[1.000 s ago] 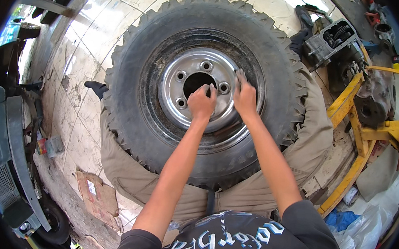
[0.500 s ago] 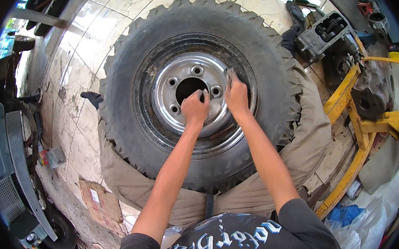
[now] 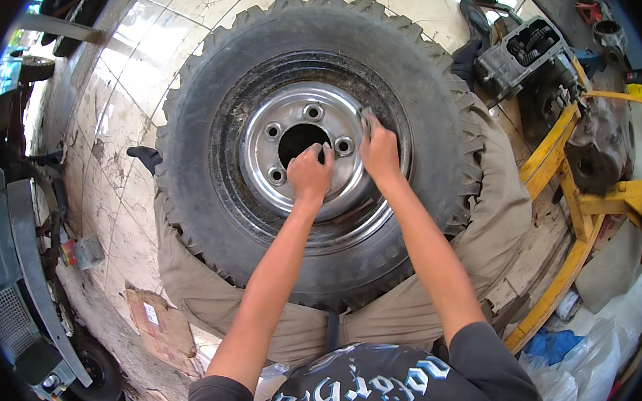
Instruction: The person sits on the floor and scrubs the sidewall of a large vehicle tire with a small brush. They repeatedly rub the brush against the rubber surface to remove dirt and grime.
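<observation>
A large off-road tyre (image 3: 191, 122) with chunky tread lies flat between my outstretched legs. Set in its middle is a steel wheel rim (image 3: 299, 95), with shiny bare metal around the bolt holes and a dark, grimy outer band. My left hand (image 3: 310, 173) is curled at the lower right edge of the round centre hole, its fingertips hooked over the metal. Along the right side of the raised rim face, my right hand (image 3: 380, 146) presses with its fingers together. Those fingertips look dark grey; whether dirt or a thin pad covers them, I cannot tell.
At the right stand a yellow metal frame (image 3: 551, 154) and an opened gearbox casing (image 3: 501, 64). Clear plastic sheeting (image 3: 594, 373) lies at the lower right. A flattened cardboard piece (image 3: 160, 327) rests on the tiles (image 3: 105, 206). A vehicle front (image 3: 20, 282) is at the left.
The tyre and rim appear shifted very slightly left and away from me. Both hands keep their places on the rim, the right one moving slightly along its edge.
</observation>
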Tool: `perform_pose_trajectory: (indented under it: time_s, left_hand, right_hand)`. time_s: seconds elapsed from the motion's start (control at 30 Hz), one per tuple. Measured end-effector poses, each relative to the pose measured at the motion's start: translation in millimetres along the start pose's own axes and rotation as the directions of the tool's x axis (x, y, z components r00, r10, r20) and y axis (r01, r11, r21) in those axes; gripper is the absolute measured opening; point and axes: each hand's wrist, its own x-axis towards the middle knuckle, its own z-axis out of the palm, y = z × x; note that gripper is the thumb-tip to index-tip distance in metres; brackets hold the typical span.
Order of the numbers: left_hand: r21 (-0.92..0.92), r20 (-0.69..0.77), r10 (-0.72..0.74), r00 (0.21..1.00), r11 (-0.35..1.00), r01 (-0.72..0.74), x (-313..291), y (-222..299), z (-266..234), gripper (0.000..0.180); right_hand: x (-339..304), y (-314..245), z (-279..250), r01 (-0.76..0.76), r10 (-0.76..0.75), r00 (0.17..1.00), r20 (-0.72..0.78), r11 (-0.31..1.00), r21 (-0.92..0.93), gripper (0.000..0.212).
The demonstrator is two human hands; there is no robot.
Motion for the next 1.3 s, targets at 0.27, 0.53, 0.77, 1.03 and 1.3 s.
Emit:
perform_pose_trajectory:
  time_s: [0.27, 0.53, 0.77, 1.03, 1.3]
  left_hand:
    - [-0.038, -0.065, 0.058, 0.996, 0.997, -0.06, -3.6, -1.4, -2.0, 0.033]
    - [-0.021, -0.05, 0.059, 0.997, 0.998, -0.06, 0.1, -3.2, -0.3, 0.034]
    - [-0.021, -0.055, 0.044, 0.998, 0.999, -0.045, -2.5, -2.6, -2.1, 0.035]
    - [-0.017, -0.041, 0.043, 0.998, 0.999, -0.044, -3.7, 1.0, -4.2, 0.035]
    - [0.057, -0.009, 0.013, 1.0, 0.998, -0.012, -3.3, -4.1, -1.8, 0.037]
  right_hand:
    - [-30.9, -0.4, -6.0, 0.026, -0.025, 0.999, 0.04, 0.999, -0.028, 0.045]
    - [-0.7, -10.4, -10.8, -0.02, 0.025, 0.995, 0.101, 0.998, -0.054, 0.038]
    - [-40.4, -9.0, -10.9, 0.004, -0.003, 1.0, 0.028, 1.0, -0.012, 0.04]
    - [-4.2, -4.9, -11.2, -0.021, 0.024, 0.996, 0.082, 0.999, -0.045, 0.038]
    - [-45.6, -13.2, -12.4, -0.155, 0.155, 0.986, 0.064, 0.988, -0.002, 0.038]
